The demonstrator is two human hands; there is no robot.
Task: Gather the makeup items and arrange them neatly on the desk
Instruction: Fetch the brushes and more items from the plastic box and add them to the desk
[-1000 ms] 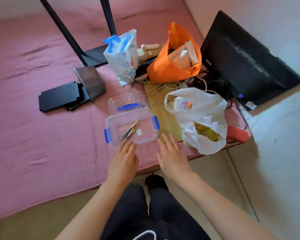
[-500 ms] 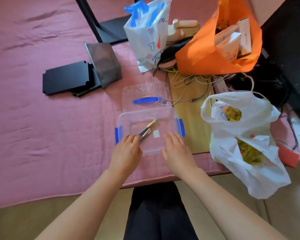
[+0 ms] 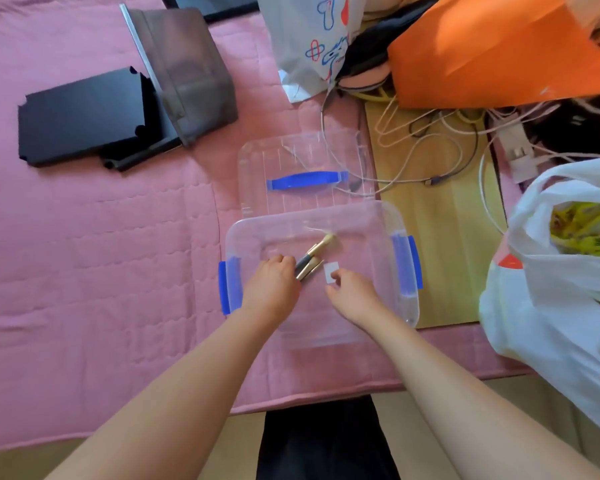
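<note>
- Both grips have gone from the near rim down into the clear box (image 3: 390,220), and the view has closed in on it.
- Open box sits on the pink quilted cover (image 3: 101,271), its lid (image 3: 291,157) flat just behind. The step in hand looks like gathering: taking out the makeup brushes (image 3: 317,252). The next move calls for a firm hold on the whole bundle and a lift clear of the box wall.
- Left grip (image 3: 272,289) reaches in knuckles up, fingers curled round the brushes' near ends, forearm running in from the lower left.
- Right grip (image 3: 352,292) comes in alongside, fingers bent.
- Brushes lie bundled on the box floor, heads pointing away to the right.
- Small white label (image 3: 330,271) lies at the right grip's fingertips; whether it is pinched cannot be told.
</note>
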